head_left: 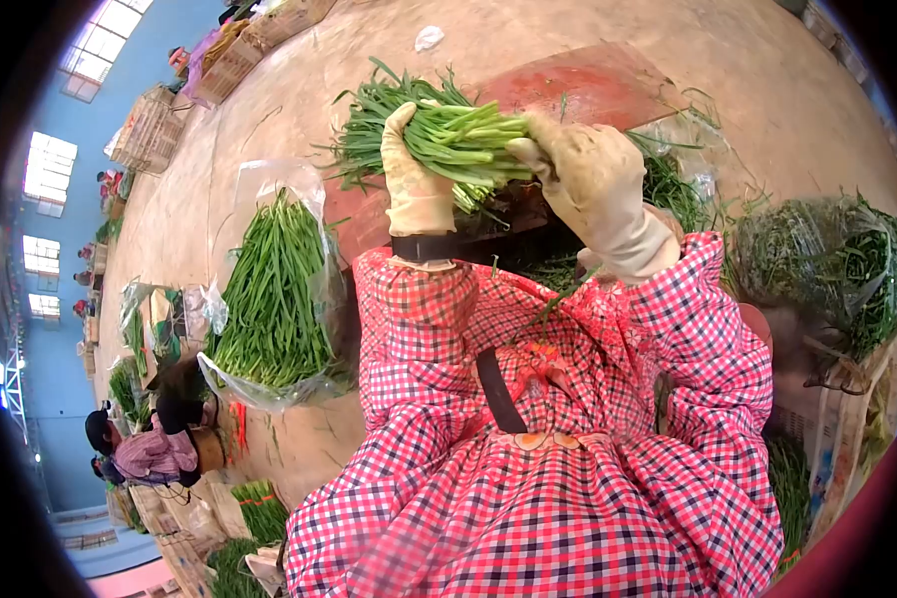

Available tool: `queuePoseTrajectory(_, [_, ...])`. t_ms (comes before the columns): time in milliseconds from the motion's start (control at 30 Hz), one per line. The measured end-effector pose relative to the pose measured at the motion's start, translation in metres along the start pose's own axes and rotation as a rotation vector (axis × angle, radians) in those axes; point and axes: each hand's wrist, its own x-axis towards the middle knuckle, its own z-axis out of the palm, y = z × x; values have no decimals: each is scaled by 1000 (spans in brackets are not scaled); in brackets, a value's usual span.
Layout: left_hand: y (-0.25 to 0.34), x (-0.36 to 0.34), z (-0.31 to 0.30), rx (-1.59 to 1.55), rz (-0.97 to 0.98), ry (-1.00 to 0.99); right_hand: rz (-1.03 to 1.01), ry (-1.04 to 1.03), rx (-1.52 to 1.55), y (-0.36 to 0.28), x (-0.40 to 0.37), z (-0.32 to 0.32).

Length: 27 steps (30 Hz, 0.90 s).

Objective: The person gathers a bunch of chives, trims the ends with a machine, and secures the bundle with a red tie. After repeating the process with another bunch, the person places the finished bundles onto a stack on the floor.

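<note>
My left hand (pixel 417 184), in a pale, soiled glove with a dark band at the wrist, is closed around a bunch of garlic chives (pixel 468 138). The leafy tips spread to the left, and the paler stem ends point right. At those ends my right hand (pixel 596 181), gloved too, has its thumb and fingers pinched on the stems. The bunch is held above a red board (pixel 588 85) on the floor. Loose greens (pixel 673 189) lie partly behind my right hand.
An open plastic bag of long green chives (pixel 277 299) stands at my left. On the right is a plastic-wrapped heap of greens (pixel 817 259). A seated person (pixel 154 448) is at the lower left. Crates (pixel 149 130) line the blue wall, and a white scrap (pixel 429 39) lies on the floor.
</note>
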Motion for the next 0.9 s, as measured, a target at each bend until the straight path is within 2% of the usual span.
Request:
queuePoseTrajectory(67, [8,3,-11,-1,-48,-11,46,100,215,10,-3,-6])
queuePoseTrajectory(100, [8,6,-15,1,-8,-15,66,150,321,17,-5,-11])
queuePoseTrajectory(133, [11,5,-14,7,-19,44,263,141,424,19,-11,-17])
queuePoseTrajectory(167, [14,4,-13,12,-26,105,525,37,611,23,-18,-22])
queuePoseTrajectory(233, [16,9,-22,33,-14,107,851,-243,534,29,-25,-27])
queuePoseTrajectory(333, [19,14,-25,41,0,97,703,-123,684,32,-43,-6])
queuePoseTrajectory(433, [18,15,-25,-9,40,10,647,95,642,33,-27,-11])
queuePoseTrajectory(500, [18,13,-18,-48,62,-22,476,225,612,30,-13,-12])
queuePoseTrajectory(533, [19,11,-13,-116,1,-14,427,244,600,24,-5,-14])
queuePoseTrajectory(567, [18,7,-6,-27,29,5,378,262,588,19,3,-15])
queuePoseTrajectory(633, [16,-4,3,143,96,51,336,195,583,-1,24,-13])
queuePoseTrajectory(700, [22,-11,4,312,166,133,231,95,382,-28,20,0])
queuePoseTrajectory(767, [31,-27,4,542,268,169,214,-248,110,-60,3,17])
queuePoseTrajectory(800, [33,-29,-5,490,227,227,259,-244,155,-75,-7,30])
queuePoseTrajectory(833, [37,-34,-11,575,270,268,306,-241,200,-88,-18,46])
queuePoseTrajectory(900, [38,-35,-42,592,283,371,250,-385,-17,-107,-44,88])
